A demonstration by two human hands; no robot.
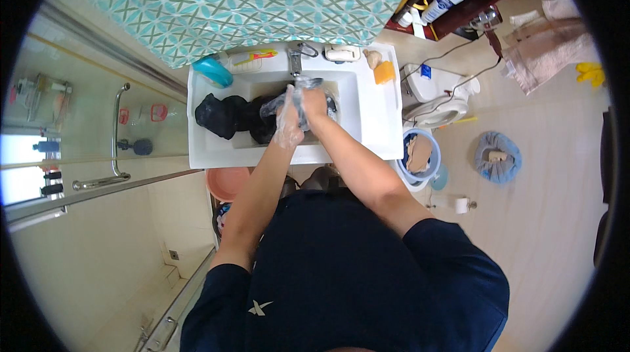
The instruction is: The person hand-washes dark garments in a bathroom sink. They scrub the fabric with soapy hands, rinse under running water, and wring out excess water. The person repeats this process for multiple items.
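White sink [374, 122] sits at centre top of the view, basin sunk in its middle. Both hands meet over the basin. Left hand [287, 122] wears a thin clear plastic glove [283, 130], loose and crinkled round the wrist. Right hand [314, 104], bare, lies at 1 o'clock from the left and touches it; its fingers are curled shut on a fold of the glove near the left fingertips. Left fingers are bent, but the glove hides how far they close and whether they pinch anything: cannot tell.

Dark cloth [226, 116], wet-looking and bunched, lies in the basin at 9 o'clock from the hands, its near end just beside the gloved hand.

Tap [294, 60] stands at 12 o'clock from the hands. Blue cup [213, 71] rests on the rim at 10 o'clock. Orange sponge [384, 72] sits on the rim at 2 o'clock. Pink basin [226, 183] is under the sink at 7 o'clock.
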